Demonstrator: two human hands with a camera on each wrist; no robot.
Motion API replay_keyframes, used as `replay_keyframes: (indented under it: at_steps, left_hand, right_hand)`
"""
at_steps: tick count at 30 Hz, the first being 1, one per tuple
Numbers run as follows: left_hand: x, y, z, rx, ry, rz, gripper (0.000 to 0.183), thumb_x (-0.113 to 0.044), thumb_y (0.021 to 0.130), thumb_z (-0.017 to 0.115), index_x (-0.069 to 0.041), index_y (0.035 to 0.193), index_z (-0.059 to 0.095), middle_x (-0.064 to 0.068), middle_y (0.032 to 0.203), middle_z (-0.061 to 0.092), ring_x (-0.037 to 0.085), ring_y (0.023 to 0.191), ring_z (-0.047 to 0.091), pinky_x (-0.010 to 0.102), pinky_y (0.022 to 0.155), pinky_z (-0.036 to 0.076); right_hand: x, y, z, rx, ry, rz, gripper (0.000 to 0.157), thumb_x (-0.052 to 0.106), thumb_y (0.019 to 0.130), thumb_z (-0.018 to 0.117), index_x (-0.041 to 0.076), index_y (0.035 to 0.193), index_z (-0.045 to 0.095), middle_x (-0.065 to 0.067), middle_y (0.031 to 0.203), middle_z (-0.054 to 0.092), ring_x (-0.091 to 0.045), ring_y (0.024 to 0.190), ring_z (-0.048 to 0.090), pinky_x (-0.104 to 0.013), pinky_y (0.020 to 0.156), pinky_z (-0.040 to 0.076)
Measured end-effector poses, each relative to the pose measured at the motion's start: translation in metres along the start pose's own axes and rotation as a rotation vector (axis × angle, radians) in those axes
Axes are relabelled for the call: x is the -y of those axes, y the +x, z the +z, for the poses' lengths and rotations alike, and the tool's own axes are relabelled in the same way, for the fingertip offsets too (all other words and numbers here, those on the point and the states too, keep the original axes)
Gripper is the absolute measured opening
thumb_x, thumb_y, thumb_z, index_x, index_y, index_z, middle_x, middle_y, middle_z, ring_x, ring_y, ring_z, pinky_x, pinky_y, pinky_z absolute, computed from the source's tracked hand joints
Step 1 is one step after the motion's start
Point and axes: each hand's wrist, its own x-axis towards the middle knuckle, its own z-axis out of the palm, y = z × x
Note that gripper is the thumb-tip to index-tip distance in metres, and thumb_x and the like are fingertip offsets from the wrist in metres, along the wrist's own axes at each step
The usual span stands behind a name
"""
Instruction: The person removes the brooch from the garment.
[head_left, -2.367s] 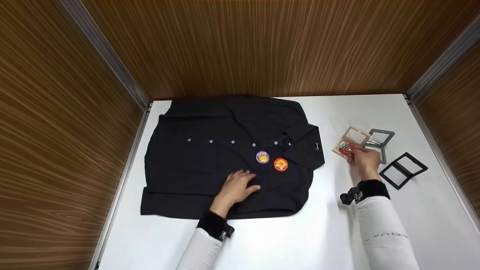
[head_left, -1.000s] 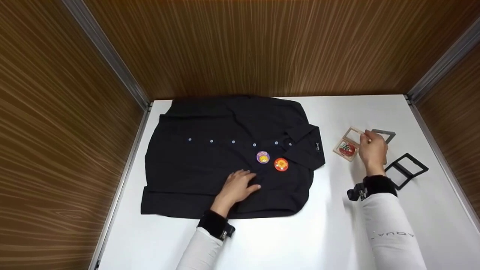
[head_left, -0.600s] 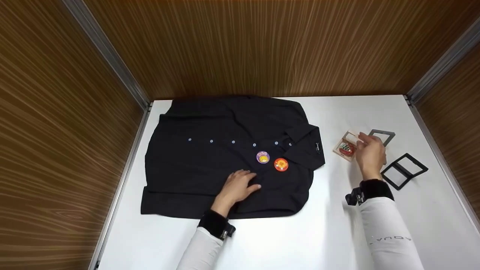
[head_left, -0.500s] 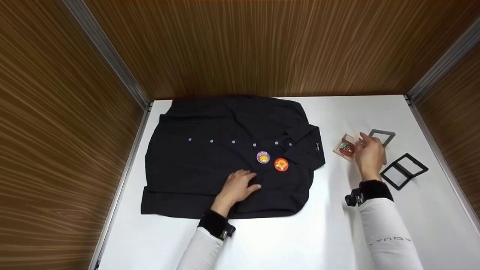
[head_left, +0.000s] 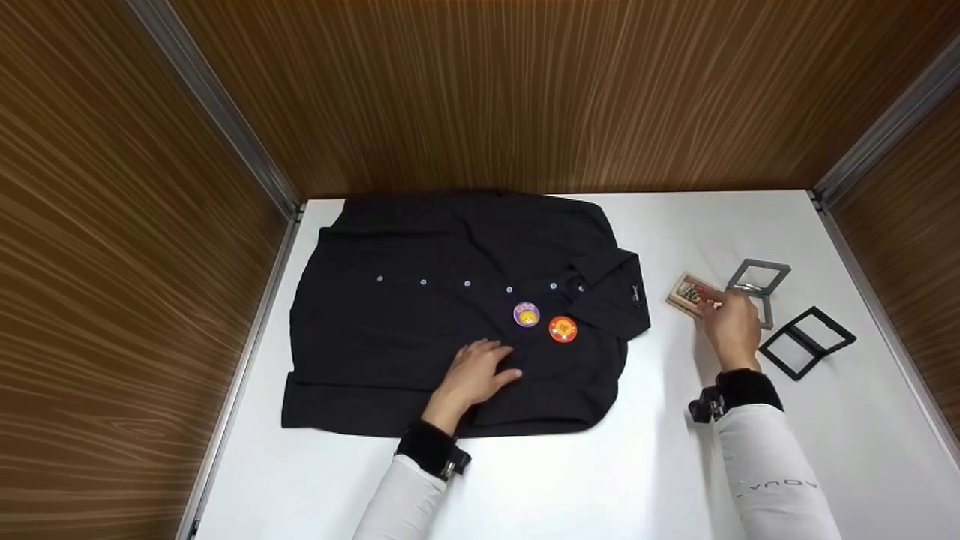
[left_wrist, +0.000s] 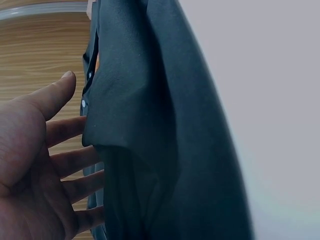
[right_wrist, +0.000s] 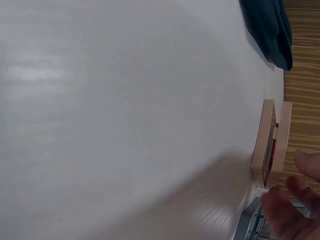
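Observation:
My left hand (head_left: 472,375) rests spread on a dark button-up shirt (head_left: 420,330) laid flat, collar to the right; the left wrist view shows its fingers straight against the shirt cloth (left_wrist: 135,100). My right hand (head_left: 731,322) has its fingertips on the near right corner of a beige display frame (head_left: 685,291), its two halves folded almost together. A round red badge lies inside, partly covered by the fingers. In the right wrist view, thumb and fingers (right_wrist: 280,210) stand either side of the end of the beige frame (right_wrist: 270,145), still slightly ajar.
An orange badge (head_left: 562,329) and a purple badge (head_left: 526,314) sit on the shirt's chest. A grey display frame (head_left: 761,276) and a black display frame (head_left: 807,343) stand unfolded to the right. Wood-grain walls (head_left: 525,97) bound the white table (head_left: 570,480).
My right hand first touched the red badge in the beige frame, then moved to the lid and swung it down towards me over the badge. My left hand has stayed still.

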Motion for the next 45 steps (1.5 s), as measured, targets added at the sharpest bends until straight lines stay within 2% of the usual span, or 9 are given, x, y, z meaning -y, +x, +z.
replay_keyframes:
  at_steps: [6, 16, 24, 35, 38, 45]
  left_hand:
    - [-0.001, -0.001, 0.000, 0.002, -0.009, -0.001, 0.051, -0.042, 0.100, 0.064, -0.009, 0.138, 0.064, 0.016, 0.145, 0.058, 0.035, 0.139, 0.049, 0.054, 0.116, 0.036]
    - [-0.001, -0.001, 0.000, -0.006, -0.017, -0.006, 0.050, -0.042, 0.100, 0.064, -0.010, 0.138, 0.065, 0.015, 0.145, 0.058, 0.034, 0.139, 0.048, 0.053, 0.117, 0.035]
    - [-0.001, -0.001, 0.000, -0.004, -0.013, -0.014, 0.050, -0.042, 0.100, 0.065, -0.010, 0.138, 0.065, 0.014, 0.145, 0.058, 0.034, 0.139, 0.048, 0.054, 0.117, 0.035]
    - [-0.001, 0.000, 0.000, -0.001, -0.013, -0.019, 0.050, -0.043, 0.100, 0.065, -0.010, 0.138, 0.065, 0.014, 0.146, 0.058, 0.033, 0.140, 0.047, 0.053, 0.117, 0.034]
    - [0.000, 0.000, 0.000, 0.000, -0.020, -0.019, 0.050, -0.043, 0.100, 0.064, -0.010, 0.138, 0.064, 0.014, 0.146, 0.058, 0.033, 0.141, 0.047, 0.053, 0.118, 0.034]
    - [-0.001, 0.001, 0.000, 0.004, -0.026, -0.021, 0.051, -0.043, 0.100, 0.064, -0.010, 0.139, 0.064, 0.014, 0.147, 0.057, 0.034, 0.142, 0.046, 0.053, 0.118, 0.033]
  right_hand:
    - [-0.001, -0.002, 0.003, 0.062, -0.018, -0.007, 0.026, 0.013, 0.094, 0.066, 0.001, 0.116, 0.074, -0.031, 0.125, 0.063, -0.053, 0.113, 0.059, -0.063, 0.085, 0.049]
    - [-0.001, 0.001, 0.007, 0.105, -0.016, 0.039, 0.028, 0.015, 0.095, 0.065, 0.001, 0.118, 0.073, -0.032, 0.128, 0.062, -0.053, 0.114, 0.059, -0.062, 0.085, 0.050]
    - [0.000, 0.004, 0.008, 0.091, 0.001, 0.037, 0.026, 0.014, 0.094, 0.065, -0.003, 0.111, 0.074, -0.033, 0.123, 0.064, -0.053, 0.113, 0.060, -0.062, 0.087, 0.050]
    - [0.002, 0.007, 0.009, 0.107, -0.021, 0.066, 0.027, 0.015, 0.093, 0.066, -0.005, 0.110, 0.073, -0.034, 0.122, 0.062, -0.055, 0.111, 0.060, -0.063, 0.085, 0.050]
    - [0.002, 0.006, 0.011, 0.093, -0.038, 0.076, 0.029, 0.015, 0.093, 0.068, -0.008, 0.110, 0.071, -0.035, 0.121, 0.059, -0.056, 0.112, 0.058, -0.065, 0.087, 0.050]
    - [0.002, 0.003, 0.014, 0.059, -0.048, 0.062, 0.027, 0.014, 0.093, 0.067, -0.006, 0.110, 0.071, -0.032, 0.119, 0.059, -0.056, 0.113, 0.058, -0.065, 0.088, 0.049]
